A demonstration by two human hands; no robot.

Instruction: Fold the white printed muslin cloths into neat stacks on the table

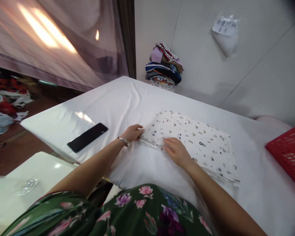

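A folded white cloth (pixel 199 137) printed with small grey, green and pink motifs lies on the white-covered table (pixel 113 101). My left hand (pixel 132 132), with a silver bracelet at the wrist, is closed on the cloth's near left corner. Farther right along the near edge, my right hand (pixel 175 151) has its bent fingers on the cloth, pinching at its folded layers. Its thumb is partly hidden. Several layers show along the front edge of the cloth.
Left of the cloth lies a black phone (pixel 88 137). A stack of folded clothes (pixel 164 67) stands beyond the far table edge by the wall. At the right is a red plastic basket (pixel 288 150). A white stool-like surface (pixel 39 173) is at lower left, below a curtain (pixel 64 42).
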